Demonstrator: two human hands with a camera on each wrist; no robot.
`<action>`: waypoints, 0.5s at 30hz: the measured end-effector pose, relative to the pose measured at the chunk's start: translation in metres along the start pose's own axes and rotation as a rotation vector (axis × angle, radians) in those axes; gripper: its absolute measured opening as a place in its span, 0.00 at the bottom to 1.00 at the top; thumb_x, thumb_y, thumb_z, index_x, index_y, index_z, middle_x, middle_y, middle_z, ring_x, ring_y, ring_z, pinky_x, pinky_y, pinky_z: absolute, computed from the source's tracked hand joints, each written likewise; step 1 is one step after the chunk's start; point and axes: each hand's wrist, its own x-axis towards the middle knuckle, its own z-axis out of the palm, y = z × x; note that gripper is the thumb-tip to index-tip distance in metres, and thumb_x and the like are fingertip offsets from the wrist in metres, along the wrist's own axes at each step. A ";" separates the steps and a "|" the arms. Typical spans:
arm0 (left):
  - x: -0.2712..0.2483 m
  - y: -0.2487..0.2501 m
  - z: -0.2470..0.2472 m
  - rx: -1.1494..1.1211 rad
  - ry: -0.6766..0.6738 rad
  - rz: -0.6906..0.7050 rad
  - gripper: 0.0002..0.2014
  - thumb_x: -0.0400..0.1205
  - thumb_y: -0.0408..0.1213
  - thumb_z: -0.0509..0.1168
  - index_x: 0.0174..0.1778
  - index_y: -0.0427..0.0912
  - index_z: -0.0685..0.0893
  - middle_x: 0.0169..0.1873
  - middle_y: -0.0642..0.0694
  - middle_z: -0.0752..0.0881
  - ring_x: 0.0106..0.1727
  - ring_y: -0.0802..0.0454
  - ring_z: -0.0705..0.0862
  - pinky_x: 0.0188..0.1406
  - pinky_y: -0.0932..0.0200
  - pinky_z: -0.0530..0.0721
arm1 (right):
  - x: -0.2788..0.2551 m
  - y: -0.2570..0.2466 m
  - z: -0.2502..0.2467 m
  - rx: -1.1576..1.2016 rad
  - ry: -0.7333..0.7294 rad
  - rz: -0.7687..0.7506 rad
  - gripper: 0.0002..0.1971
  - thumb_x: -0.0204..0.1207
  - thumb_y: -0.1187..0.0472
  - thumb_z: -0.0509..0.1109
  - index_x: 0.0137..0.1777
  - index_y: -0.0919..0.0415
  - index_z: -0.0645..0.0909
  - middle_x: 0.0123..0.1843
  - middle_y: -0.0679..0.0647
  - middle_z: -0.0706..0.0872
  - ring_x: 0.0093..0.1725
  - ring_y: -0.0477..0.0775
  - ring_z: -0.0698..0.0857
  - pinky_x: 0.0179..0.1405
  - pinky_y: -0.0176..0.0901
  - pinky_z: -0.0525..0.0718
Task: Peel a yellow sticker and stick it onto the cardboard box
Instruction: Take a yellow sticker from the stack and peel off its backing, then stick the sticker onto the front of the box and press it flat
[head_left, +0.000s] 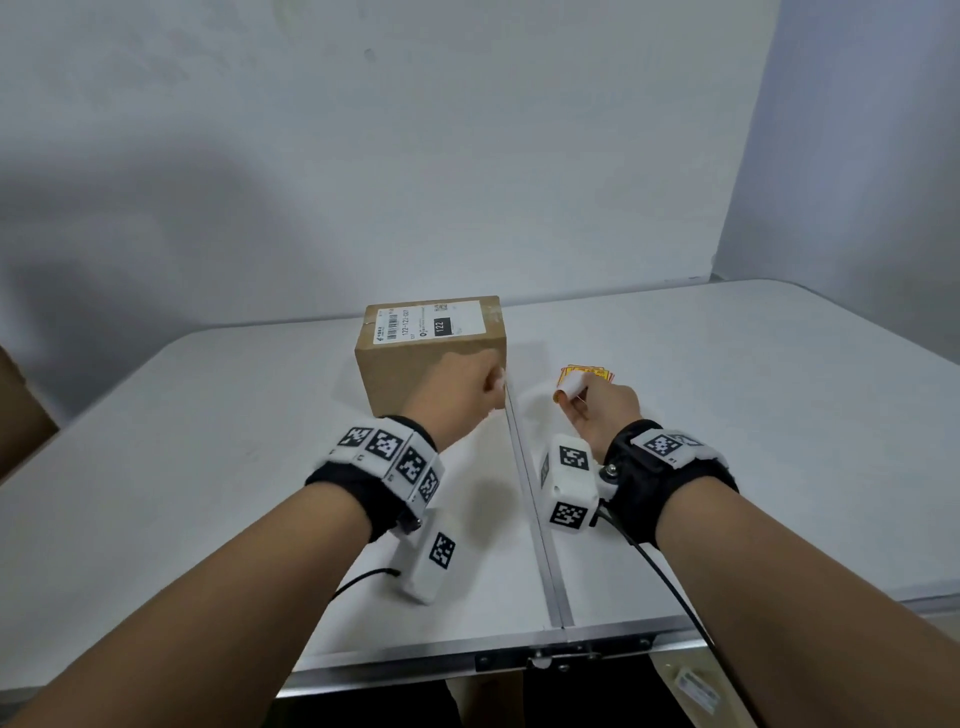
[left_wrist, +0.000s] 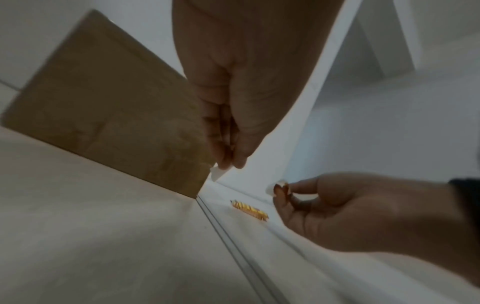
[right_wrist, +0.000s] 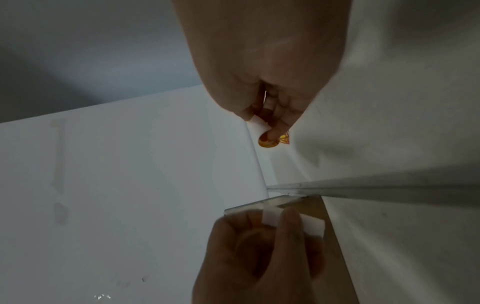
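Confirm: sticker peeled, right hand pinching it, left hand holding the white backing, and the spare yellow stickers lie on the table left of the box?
Not quite. The spare yellow stickers lie right of the cardboard box, as the head view shows. The rest stands: the right hand pinches the yellow sticker, and the left hand holds the white backing.

One box (head_left: 431, 358) is sitting on one table (head_left: 727, 415). Two hands are showing, the left (head_left: 462, 389) and the right (head_left: 605, 408), each pinching one white scrap; one sticker stack (head_left: 589, 373) is lying nearby.
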 end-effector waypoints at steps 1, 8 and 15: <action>0.007 0.004 0.005 0.065 -0.031 0.043 0.01 0.79 0.35 0.63 0.41 0.42 0.78 0.38 0.46 0.87 0.39 0.46 0.87 0.42 0.48 0.87 | 0.000 -0.004 -0.003 -0.006 0.014 -0.005 0.10 0.67 0.81 0.60 0.36 0.69 0.78 0.37 0.62 0.76 0.34 0.55 0.78 0.50 0.37 0.84; 0.047 0.023 0.041 0.265 -0.242 0.164 0.06 0.78 0.31 0.62 0.50 0.40 0.80 0.49 0.40 0.86 0.52 0.41 0.84 0.50 0.49 0.83 | 0.007 -0.017 -0.028 -0.151 0.037 -0.077 0.15 0.73 0.78 0.58 0.28 0.65 0.75 0.35 0.57 0.82 0.33 0.50 0.83 0.34 0.32 0.79; 0.050 0.028 0.041 0.138 -0.056 0.302 0.09 0.82 0.36 0.62 0.54 0.43 0.83 0.52 0.45 0.85 0.51 0.48 0.83 0.51 0.52 0.81 | 0.002 -0.023 -0.030 -0.185 0.014 -0.007 0.09 0.59 0.80 0.60 0.26 0.67 0.74 0.29 0.61 0.81 0.30 0.56 0.76 0.35 0.36 0.74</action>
